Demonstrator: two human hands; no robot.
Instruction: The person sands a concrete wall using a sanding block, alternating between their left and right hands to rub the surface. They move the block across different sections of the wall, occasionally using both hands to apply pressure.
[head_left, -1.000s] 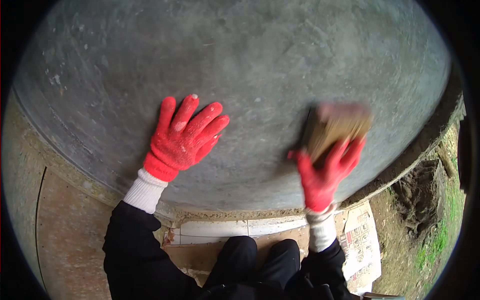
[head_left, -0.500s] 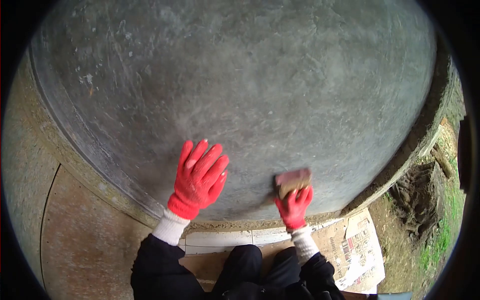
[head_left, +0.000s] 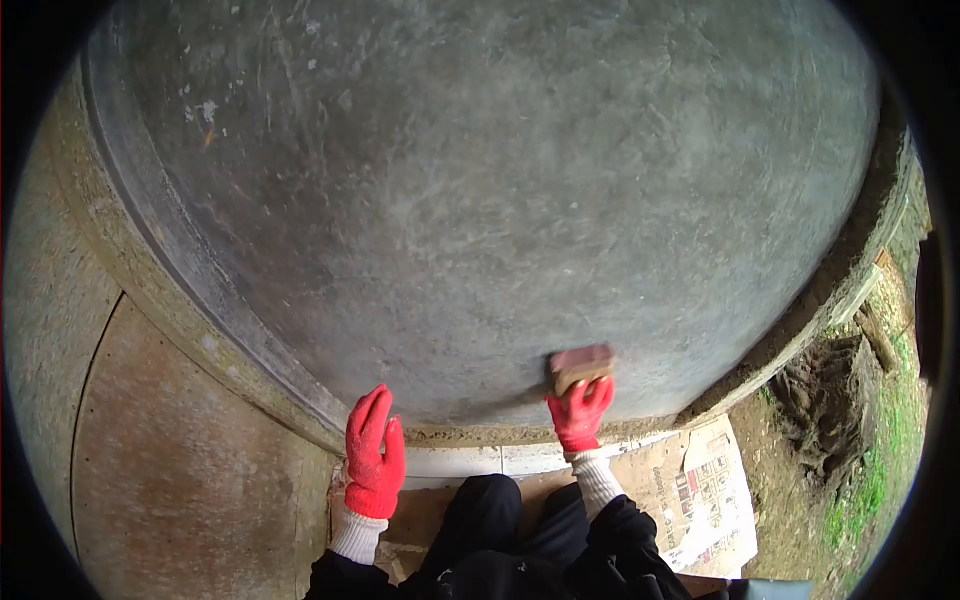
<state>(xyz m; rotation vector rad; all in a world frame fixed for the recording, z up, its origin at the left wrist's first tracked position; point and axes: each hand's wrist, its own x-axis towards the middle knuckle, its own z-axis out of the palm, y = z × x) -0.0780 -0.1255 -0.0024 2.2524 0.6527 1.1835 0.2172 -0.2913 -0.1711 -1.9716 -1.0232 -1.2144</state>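
Note:
A large, smooth grey concrete surface [head_left: 520, 230] with a rounded edge fills most of the view. Close to its near edge, my right hand [head_left: 580, 412] in a red glove grips a small block [head_left: 581, 368], reddish on top and tan along the side. The block rests against the concrete, with a dark shadow to its left. At the near-left edge is my red-gloved left hand [head_left: 375, 455], holding nothing. Its fingers are stretched out side by side and the thumb stands a little apart. Pale dust marks show on the left glove.
A rough rim [head_left: 215, 350] runs round the concrete. Brown board [head_left: 180, 430] lies at left. Printed cardboard [head_left: 705, 500] covers ground beside my knees, near white tiles [head_left: 450, 462]. At right are a dark, muddy lump [head_left: 825, 405] and grass [head_left: 855, 500].
My left hand has dropped from over the concrete back to its near edge, its fingers drawn together. My right hand and the block have shifted slightly left. The view has tilted a little.

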